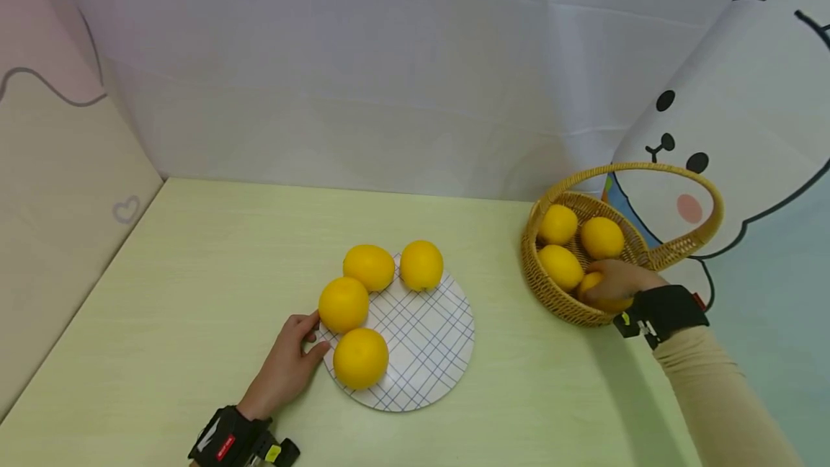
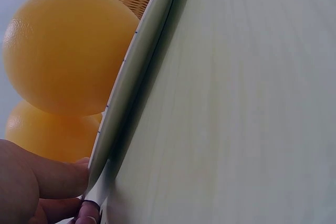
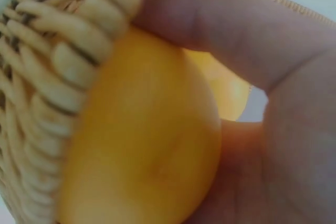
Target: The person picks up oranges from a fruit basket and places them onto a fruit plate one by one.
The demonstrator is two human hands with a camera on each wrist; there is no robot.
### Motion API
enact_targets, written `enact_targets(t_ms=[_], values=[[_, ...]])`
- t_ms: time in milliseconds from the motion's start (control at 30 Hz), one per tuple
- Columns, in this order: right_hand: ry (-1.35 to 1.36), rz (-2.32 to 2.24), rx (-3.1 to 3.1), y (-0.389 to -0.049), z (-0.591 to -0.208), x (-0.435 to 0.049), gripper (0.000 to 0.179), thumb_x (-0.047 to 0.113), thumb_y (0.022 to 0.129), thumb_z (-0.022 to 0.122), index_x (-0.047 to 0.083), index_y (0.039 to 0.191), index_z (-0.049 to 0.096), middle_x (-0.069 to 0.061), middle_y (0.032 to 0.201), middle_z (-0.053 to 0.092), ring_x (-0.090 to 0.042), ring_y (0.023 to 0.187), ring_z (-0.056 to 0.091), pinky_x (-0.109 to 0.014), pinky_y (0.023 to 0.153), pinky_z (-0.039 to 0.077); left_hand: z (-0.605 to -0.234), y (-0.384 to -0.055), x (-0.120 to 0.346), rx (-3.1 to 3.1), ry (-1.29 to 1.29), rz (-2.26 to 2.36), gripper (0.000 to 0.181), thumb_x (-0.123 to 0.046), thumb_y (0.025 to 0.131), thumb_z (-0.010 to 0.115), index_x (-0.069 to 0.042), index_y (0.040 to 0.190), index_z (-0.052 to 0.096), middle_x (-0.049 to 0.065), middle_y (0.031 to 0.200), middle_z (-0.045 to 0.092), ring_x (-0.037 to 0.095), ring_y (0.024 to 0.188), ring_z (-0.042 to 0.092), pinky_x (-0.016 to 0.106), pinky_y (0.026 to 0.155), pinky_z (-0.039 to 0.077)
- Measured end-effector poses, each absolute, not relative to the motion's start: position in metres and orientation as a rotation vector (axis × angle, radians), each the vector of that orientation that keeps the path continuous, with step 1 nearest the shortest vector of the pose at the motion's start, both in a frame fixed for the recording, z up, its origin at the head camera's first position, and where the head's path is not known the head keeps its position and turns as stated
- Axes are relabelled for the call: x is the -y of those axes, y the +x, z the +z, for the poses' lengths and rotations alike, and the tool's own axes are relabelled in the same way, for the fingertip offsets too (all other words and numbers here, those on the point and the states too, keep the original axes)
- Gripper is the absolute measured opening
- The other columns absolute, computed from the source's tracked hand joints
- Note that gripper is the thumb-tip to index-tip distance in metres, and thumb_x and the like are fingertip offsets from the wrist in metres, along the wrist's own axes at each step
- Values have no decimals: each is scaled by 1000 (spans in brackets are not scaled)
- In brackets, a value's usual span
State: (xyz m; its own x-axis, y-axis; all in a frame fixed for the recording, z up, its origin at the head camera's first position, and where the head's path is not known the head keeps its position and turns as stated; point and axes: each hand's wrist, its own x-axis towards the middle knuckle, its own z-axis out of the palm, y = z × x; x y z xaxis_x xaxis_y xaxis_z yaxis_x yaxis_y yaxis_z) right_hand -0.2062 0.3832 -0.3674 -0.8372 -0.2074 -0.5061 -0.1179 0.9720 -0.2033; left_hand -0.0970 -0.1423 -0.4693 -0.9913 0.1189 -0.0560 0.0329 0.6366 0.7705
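A round white plate (image 1: 424,352) with a blue grid pattern lies on the table, several yellow-orange oranges (image 1: 360,359) along its left and far side. My left hand (image 1: 285,355) pinches the plate's left rim between thumb and fingers, close to two of the oranges. At the right, a wicker basket (image 1: 547,294) with a tall looped handle holds more oranges (image 1: 560,267). Inside its near side, my right hand (image 1: 619,283) grips an orange (image 3: 142,129), thumb and fingers curled round it. In the right wrist view that orange sits against the woven basket wall (image 3: 47,103).
The pale wooden table (image 1: 227,251) runs back to a white cloth wall (image 1: 357,92). A printed cartoon cloth (image 1: 733,135) borders the right side, just behind the basket. The basket handle (image 1: 648,166) arches above the fruit, beyond my right hand.
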Motion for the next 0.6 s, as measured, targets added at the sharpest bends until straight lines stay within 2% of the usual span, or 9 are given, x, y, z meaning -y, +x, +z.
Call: enact_targets(t_ms=[133, 367, 600], values=[[-202, -224, -2577, -207, -366, -384, 68, 37, 80, 65, -10, 126, 52, -32, 120, 55, -44, 104, 53, -54, 84, 43, -471, -98, 142, -2752, 129, 1282, 58, -12, 92, 60, 7, 143, 40, 11, 105, 43, 20, 88, 40, 30, 69, 36], [-207, -256, -2582, -206, -359, -385, 58, 36, 81, 65, -7, 119, 57, -28, 114, 58, -37, 96, 54, -50, 81, 44, -472, -99, 142, -2734, 112, 1270, 58, -12, 92, 60, 6, 144, 39, 10, 105, 42, 20, 89, 40, 31, 70, 36], [-168, -273, -2568, -203, -347, -384, 65, 40, 82, 65, -7, 125, 53, -29, 114, 56, -35, 93, 51, -48, 78, 43, -472, -99, 142, -2725, 112, 1278, 59, -11, 92, 59, 6, 144, 38, 11, 106, 43, 21, 91, 40, 31, 71, 37]])
